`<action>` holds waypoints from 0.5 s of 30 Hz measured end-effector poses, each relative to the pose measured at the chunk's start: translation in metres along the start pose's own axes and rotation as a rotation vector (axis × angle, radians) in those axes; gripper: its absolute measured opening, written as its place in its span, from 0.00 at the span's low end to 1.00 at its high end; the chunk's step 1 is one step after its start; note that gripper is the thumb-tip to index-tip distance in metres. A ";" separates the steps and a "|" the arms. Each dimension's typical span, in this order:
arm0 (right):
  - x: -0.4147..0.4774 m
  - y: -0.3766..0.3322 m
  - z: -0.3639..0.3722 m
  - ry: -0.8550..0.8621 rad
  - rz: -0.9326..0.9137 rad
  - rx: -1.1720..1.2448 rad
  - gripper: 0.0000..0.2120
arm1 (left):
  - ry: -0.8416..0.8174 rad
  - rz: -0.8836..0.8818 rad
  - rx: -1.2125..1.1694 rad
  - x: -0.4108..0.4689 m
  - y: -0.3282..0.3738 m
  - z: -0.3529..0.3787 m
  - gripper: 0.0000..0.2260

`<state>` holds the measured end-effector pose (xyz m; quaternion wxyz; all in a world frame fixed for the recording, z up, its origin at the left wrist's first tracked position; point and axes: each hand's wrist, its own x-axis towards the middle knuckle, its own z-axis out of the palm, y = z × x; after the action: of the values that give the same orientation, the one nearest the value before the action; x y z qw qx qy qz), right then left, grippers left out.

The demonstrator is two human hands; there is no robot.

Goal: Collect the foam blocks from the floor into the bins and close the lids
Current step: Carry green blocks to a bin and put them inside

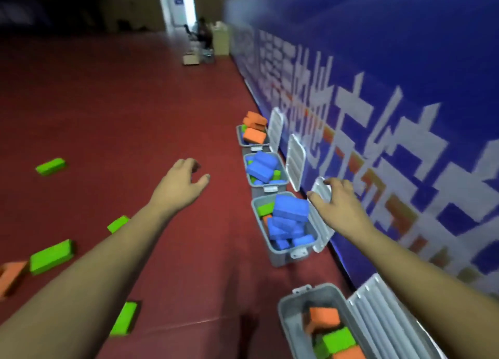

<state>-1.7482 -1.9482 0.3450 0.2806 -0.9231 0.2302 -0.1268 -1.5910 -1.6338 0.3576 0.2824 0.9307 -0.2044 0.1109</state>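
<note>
Spread right hand point(337, 206) touches the upright ribbed white plastic lid point(322, 234); relaxed left hand point(180, 183) hovers over smooth red floor point(162, 102).

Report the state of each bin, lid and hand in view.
Nearest grey plastic bin: open, part-filled.
Second grey plastic bin: open, heaped.
Its white ribbed lid: raised.
Third grey plastic bin: open.
Farthest grey plastic bin: open, heaped.
Left hand: open, empty.
Right hand: on that lid, grip unclear.
</note>
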 end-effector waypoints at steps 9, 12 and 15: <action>0.016 -0.252 0.200 -0.242 -0.343 0.003 0.29 | 0.173 -0.420 0.094 -0.081 -0.256 -0.147 0.14; 0.006 -0.336 0.272 -0.344 -0.428 -0.011 0.29 | 0.198 -0.533 0.115 -0.108 -0.340 -0.193 0.14; -0.005 -0.408 0.331 -0.411 -0.495 -0.026 0.29 | 0.214 -0.612 0.142 -0.126 -0.412 -0.233 0.15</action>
<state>-1.4883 -1.4933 0.3115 0.2702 -0.9608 -0.0614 0.0006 -1.5422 -1.1482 0.3093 0.2568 0.9494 0.1236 0.1320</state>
